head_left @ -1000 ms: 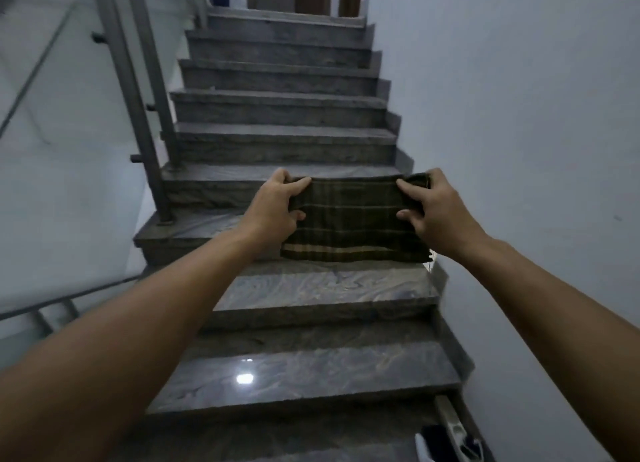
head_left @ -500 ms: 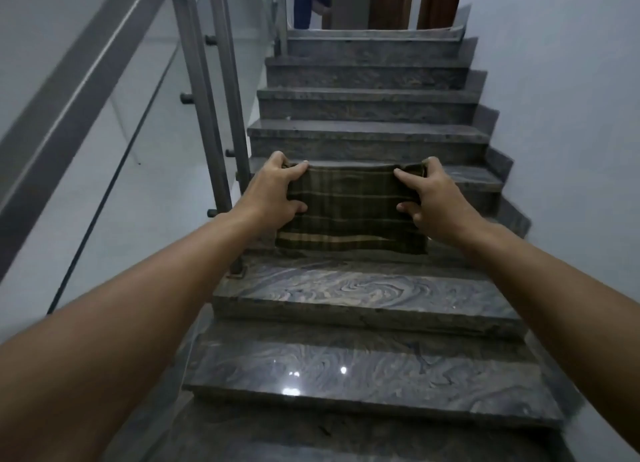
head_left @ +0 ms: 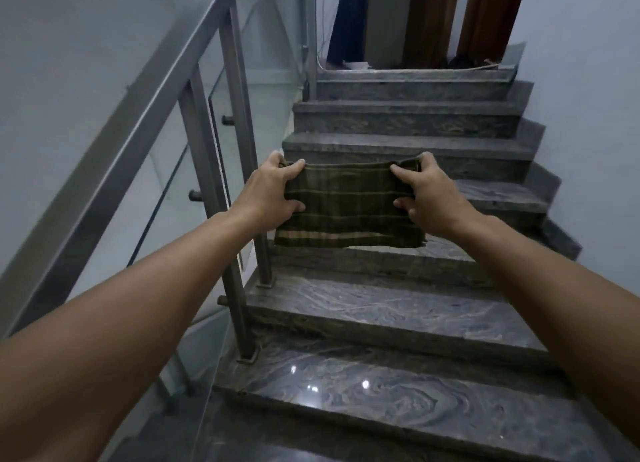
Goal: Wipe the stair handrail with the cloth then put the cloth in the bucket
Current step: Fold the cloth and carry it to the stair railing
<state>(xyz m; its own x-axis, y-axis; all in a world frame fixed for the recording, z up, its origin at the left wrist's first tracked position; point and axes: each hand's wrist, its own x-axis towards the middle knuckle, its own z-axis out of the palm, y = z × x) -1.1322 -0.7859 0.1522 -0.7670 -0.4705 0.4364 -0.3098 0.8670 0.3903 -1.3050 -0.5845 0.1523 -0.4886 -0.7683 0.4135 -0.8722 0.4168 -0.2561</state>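
Note:
A dark green cloth [head_left: 346, 205] with pale stripes hangs folded and stretched flat between my two hands, in mid-air above the stairs. My left hand [head_left: 272, 193] grips its left edge and my right hand [head_left: 427, 195] grips its right edge. The steel stair handrail [head_left: 138, 115] runs diagonally up the left side, from lower left to upper middle, left of my left hand and apart from the cloth. No bucket is in view.
Grey marble steps [head_left: 388, 399] climb ahead to a landing with curtains [head_left: 426, 21]. Steel posts [head_left: 239, 139] and a glass panel [head_left: 162, 191] stand under the rail on the left. A plain wall [head_left: 588, 115] closes the right side.
The view has swung left and upward, so the handrail now fills the left side. Both hands keep the same grip on the cloth. The objects at the bottom right are out of sight.

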